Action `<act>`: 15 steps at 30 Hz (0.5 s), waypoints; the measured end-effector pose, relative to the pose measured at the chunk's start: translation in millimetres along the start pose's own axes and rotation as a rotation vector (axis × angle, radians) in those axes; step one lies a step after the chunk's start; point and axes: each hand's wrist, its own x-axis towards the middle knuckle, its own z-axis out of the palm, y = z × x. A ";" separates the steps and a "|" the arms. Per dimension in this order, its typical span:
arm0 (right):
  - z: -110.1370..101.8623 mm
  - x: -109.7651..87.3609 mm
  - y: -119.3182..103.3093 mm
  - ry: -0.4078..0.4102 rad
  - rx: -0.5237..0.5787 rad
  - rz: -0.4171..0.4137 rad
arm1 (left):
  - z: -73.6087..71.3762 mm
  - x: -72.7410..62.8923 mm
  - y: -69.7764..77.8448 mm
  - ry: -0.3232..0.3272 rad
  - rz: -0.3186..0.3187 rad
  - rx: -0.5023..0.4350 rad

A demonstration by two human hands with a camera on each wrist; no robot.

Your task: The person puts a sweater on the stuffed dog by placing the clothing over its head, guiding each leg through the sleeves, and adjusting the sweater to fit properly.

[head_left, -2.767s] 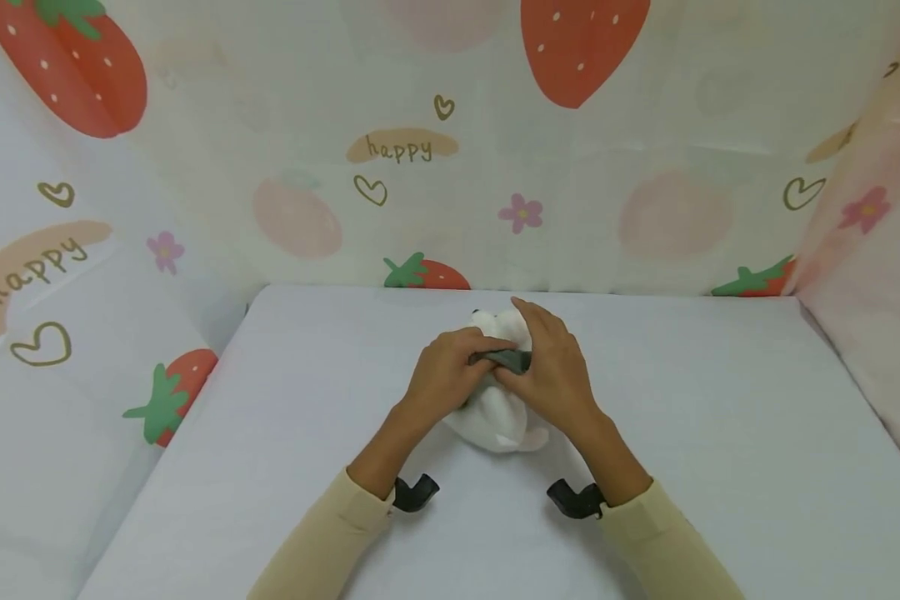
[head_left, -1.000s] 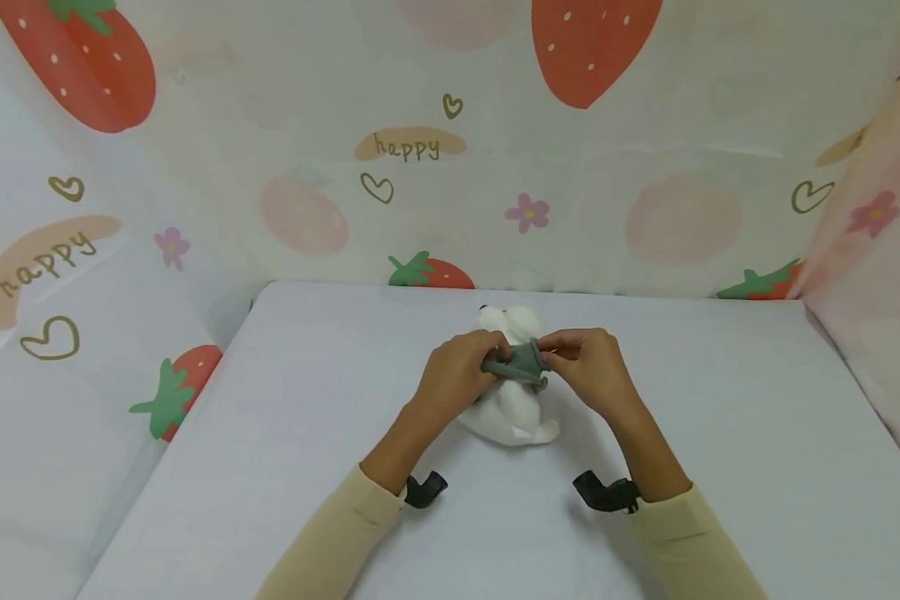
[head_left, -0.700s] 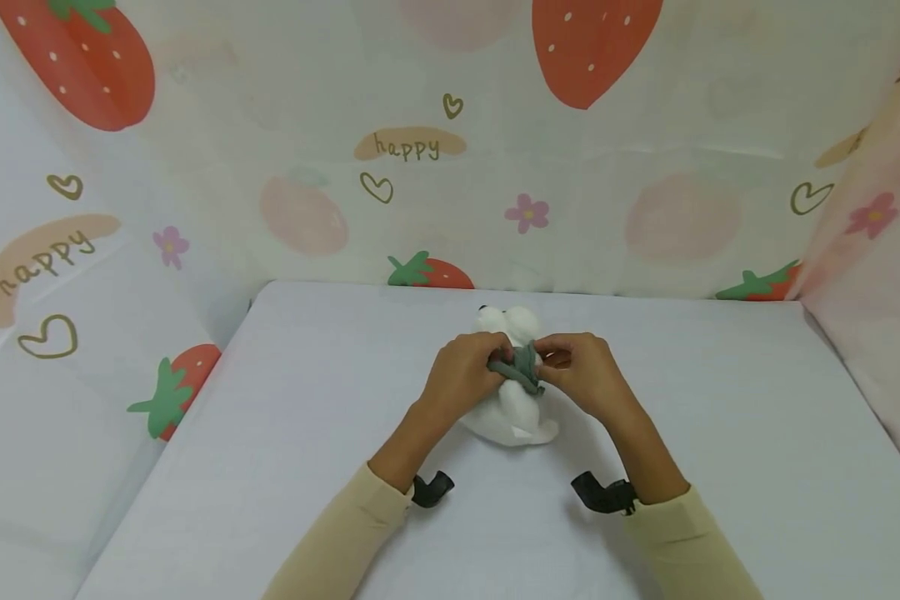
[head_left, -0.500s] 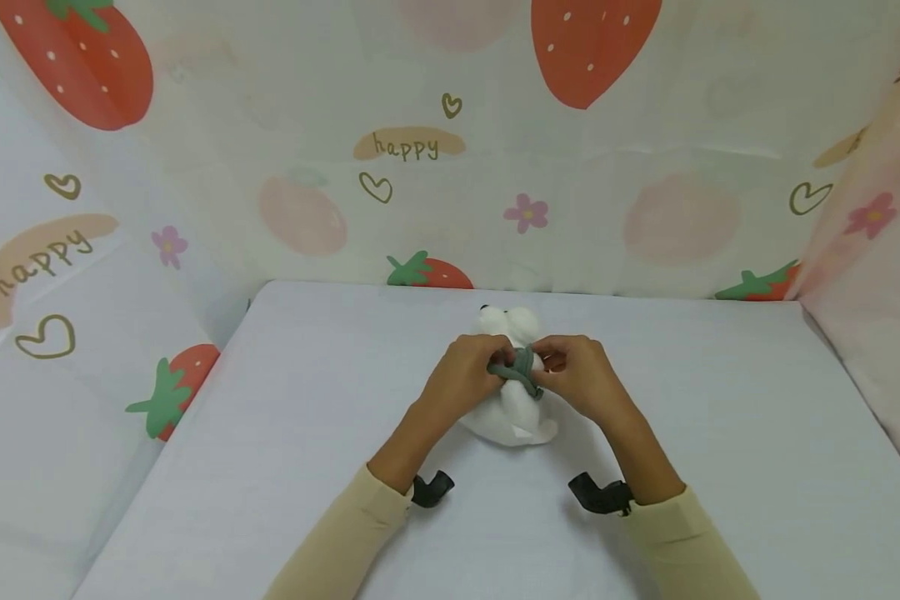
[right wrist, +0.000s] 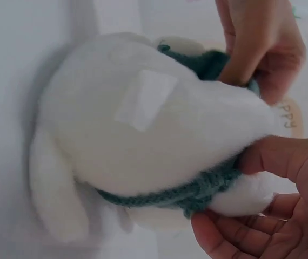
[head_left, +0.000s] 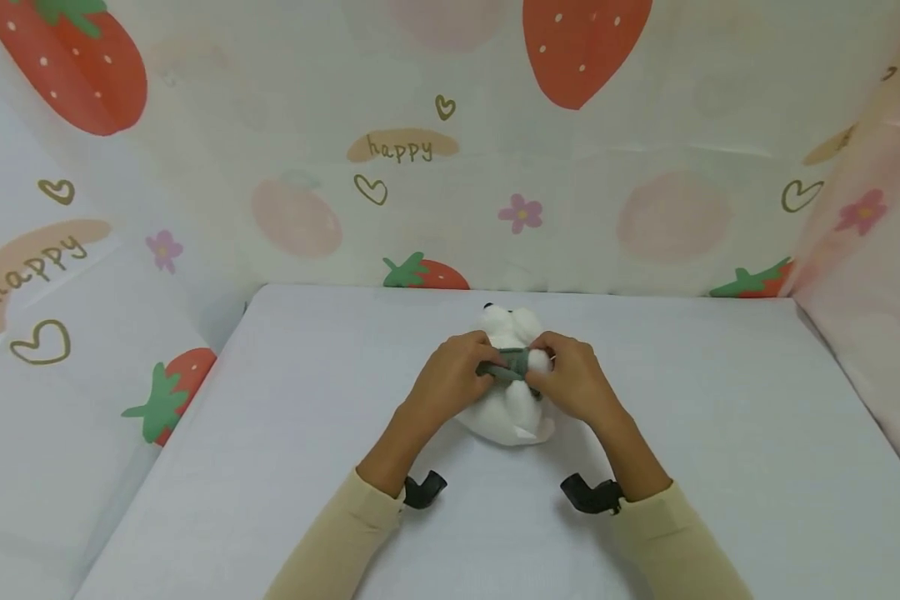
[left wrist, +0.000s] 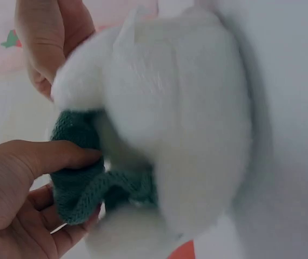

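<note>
A white plush toy animal (head_left: 495,417) stands on the white table, its dark nose facing the back. Round its upper body sits a green knitted garment (head_left: 516,360), bunched and partly hidden by the hands. My left hand (head_left: 450,375) pinches the garment's left part between thumb and fingers; the left wrist view shows the knit (left wrist: 75,183) folded in that grip. On the other side my right hand (head_left: 576,379) holds the garment's edge, thumb and fingers either side of a white limb (right wrist: 243,197). A white tag (right wrist: 146,100) hangs from the plush body.
The white tabletop (head_left: 330,350) spreads around the toy. Behind and at both sides hang cloth walls (head_left: 570,167) printed with strawberries, hearts and flowers. Black wrist-worn pieces (head_left: 592,493) jut inward from both sleeves.
My right hand has shifted left, closer to my left hand. A white limb now pokes out past the garment's right edge between its fingers. The left hand keeps its pinch on the knit.
</note>
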 end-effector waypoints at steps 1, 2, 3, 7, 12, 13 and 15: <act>-2.2 0.2 1.7 0.000 0.013 0.012 | -0.8 -0.5 -0.8 0.011 -0.001 0.018; -4.4 0.6 3.4 -0.001 0.023 0.019 | -1.6 -0.8 -1.5 0.023 -0.003 0.031; -6.4 1.0 5.2 -0.003 0.031 0.023 | -2.2 -1.0 -2.5 0.035 -0.007 0.040; -13.8 2.8 9.8 -0.006 0.083 0.047 | -4.6 -1.7 -4.0 0.056 -0.015 0.073; -24.5 2.6 14.0 -0.054 0.096 0.064 | -9.9 -2.3 -5.8 -0.048 0.104 0.024; -27.4 2.3 15.3 -0.076 0.094 0.058 | -10.9 -2.0 -7.7 -0.057 0.132 -0.028; -33.6 1.8 18.2 -0.122 0.103 0.050 | -10.5 -0.3 -15.0 -0.034 0.145 -0.156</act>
